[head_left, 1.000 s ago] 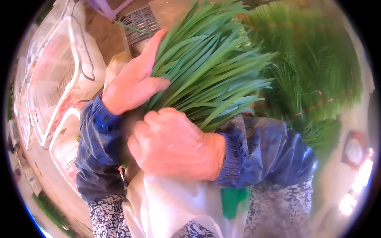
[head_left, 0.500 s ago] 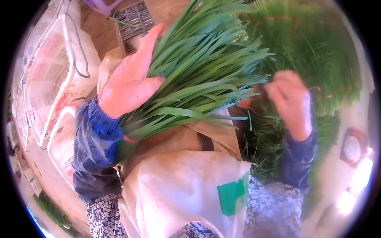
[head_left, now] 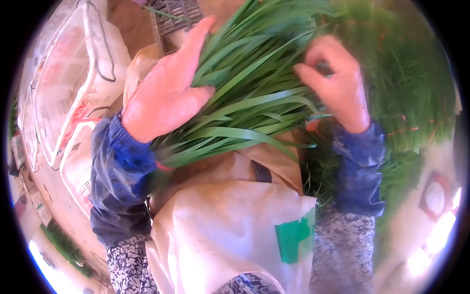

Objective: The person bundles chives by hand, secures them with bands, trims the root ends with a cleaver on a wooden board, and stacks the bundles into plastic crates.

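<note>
A thick bunch of long flat green leaves, like garlic chives (head_left: 254, 88), lies slanting across my lap, its tips toward the upper right. A red band (head_left: 164, 167) circles its lower end near my left cuff. My left hand (head_left: 169, 90) is around the bunch's left side, thumb over the leaves and one finger stretched upward; its other fingers are hidden. At the leaf tips, my right hand (head_left: 335, 73) has thumb and curled fingers close together in a pinch. Whatever is between them is blurred and too small to make out.
A pale apron (head_left: 220, 220) with green tape (head_left: 293, 240) covers my lap. On the right lies a large heap of green leaves (head_left: 411, 88) with reddish bands. White-framed, paper-lined baskets (head_left: 63, 98) stand left. A dark plastic crate (head_left: 178, 22) is at the top, and a round-dial scale (head_left: 434, 196) far right.
My right hand has moved up and left, from beside the leaf tips to over them. My left hand stays on the bunch. The whole view has shifted slightly.
</note>
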